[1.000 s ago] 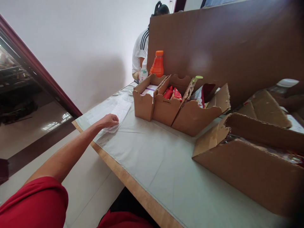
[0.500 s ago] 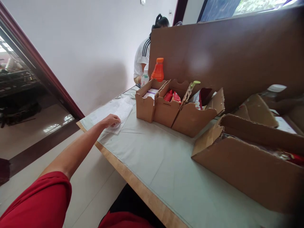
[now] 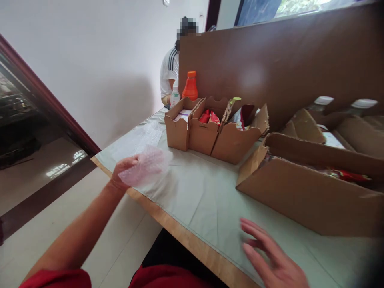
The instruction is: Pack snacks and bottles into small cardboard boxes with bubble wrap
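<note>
A clear bubble-wrap bag (image 3: 150,165) is gripped at its left end by my left hand (image 3: 123,170), lifted just over the table's left part. Its far end spreads out past my fingers, some of which show blurred through the plastic. More bubble wrap (image 3: 142,138) lies flat on the cloth behind it. My right hand (image 3: 271,256) hovers above the table near its front edge, fingers apart and holding nothing. The long cardboard box (image 3: 303,196) is the nearest thing to it.
Three small cardboard bins (image 3: 204,138) with packets stand mid-table. An orange bottle (image 3: 190,86) and a white bottle (image 3: 175,98) are behind them. A tall cardboard panel (image 3: 270,68) closes off the back. Beyond it sits a person in a white shirt (image 3: 169,72).
My left hand has picked up a bubble-wrap bag from the table and drawn it nearer to me. My right hand has come into view at the lower right.
</note>
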Demonstrator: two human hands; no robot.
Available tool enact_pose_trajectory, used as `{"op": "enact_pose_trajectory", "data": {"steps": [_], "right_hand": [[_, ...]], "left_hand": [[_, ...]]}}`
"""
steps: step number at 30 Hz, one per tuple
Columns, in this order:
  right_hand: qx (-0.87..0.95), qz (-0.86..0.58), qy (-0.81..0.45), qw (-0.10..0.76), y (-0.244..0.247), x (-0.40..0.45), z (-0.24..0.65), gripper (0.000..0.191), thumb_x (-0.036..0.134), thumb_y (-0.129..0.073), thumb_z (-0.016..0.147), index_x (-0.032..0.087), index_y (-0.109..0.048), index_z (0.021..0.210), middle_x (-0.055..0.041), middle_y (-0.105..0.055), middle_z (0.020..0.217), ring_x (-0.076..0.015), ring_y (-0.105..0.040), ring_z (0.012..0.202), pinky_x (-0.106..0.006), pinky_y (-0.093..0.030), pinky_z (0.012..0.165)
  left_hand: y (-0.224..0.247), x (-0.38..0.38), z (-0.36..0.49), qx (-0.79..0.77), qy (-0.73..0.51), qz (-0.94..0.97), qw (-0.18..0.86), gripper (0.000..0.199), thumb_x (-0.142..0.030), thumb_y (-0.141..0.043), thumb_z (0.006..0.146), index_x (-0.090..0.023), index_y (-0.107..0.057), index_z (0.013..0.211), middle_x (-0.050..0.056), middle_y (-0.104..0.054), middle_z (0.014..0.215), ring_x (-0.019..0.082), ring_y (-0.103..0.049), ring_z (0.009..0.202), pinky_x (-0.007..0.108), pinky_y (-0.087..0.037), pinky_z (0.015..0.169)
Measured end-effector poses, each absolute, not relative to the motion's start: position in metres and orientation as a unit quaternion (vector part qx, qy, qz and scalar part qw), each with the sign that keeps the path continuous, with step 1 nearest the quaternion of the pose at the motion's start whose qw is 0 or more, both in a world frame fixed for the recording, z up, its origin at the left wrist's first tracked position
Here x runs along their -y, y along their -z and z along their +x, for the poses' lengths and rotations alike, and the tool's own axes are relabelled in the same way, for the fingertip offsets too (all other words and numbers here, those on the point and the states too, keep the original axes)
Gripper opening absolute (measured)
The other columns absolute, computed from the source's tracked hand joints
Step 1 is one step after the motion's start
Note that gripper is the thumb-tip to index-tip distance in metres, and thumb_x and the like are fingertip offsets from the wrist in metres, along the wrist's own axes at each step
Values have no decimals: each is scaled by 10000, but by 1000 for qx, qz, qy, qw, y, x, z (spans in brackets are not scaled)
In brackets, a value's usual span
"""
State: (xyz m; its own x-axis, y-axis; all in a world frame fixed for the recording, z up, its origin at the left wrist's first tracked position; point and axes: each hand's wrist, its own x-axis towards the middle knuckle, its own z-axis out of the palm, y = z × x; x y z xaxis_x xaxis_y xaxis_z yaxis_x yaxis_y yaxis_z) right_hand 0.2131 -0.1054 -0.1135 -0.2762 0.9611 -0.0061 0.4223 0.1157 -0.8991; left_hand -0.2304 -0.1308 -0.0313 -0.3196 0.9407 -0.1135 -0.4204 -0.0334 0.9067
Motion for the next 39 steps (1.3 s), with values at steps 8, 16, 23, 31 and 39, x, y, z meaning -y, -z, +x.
{"op": "enact_pose_trajectory", "data": {"steps": [8,16,23,31,39], "right_hand": [[445,-371,-706,406,68,75,119,686,619,-825,735,183,-641,1231,-118,-742,1019,-244,-694,884,-344,-548,709],[603,-475,-484,419,81,22,127,461,436,-691,778,182,-634,1158,-30,-694,819,-190,-640,727,-361,-525,712],[839,-418,-239,254,97,85,192,496,221,-551,939,260,-536,1433,-113,-622,1413,-290,-627,1233,-490,-553,979],[897,-275,-220,266,104,92,159,513,-2,-440,862,201,-649,1285,-107,-698,1308,-272,-641,1227,-472,-552,970],[749,-340,-486,295,100,76,145,353,98,-493,867,231,-749,1068,-26,-759,1024,-189,-707,929,-350,-561,852]], "left_hand": [[97,153,-99,-278,-584,190,739,203,-291,-758,638,-158,-760,791,77,-793,770,368,-764,968,498,-584,948],[102,195,-68,-262,-594,96,754,742,-479,-723,863,-267,-464,1525,131,-668,1394,332,-634,1284,516,-510,1049],[105,192,-61,-347,-557,125,744,557,-315,-772,808,-247,-671,1351,79,-714,1223,242,-709,999,477,-546,1015],[96,186,-78,-395,-499,161,754,460,-360,-759,793,-223,-752,1231,96,-718,1105,246,-705,948,426,-596,909],[88,179,-95,-619,-411,582,332,704,-163,-745,797,-365,-571,1449,88,-612,1358,296,-595,1220,476,-491,1063]]}}
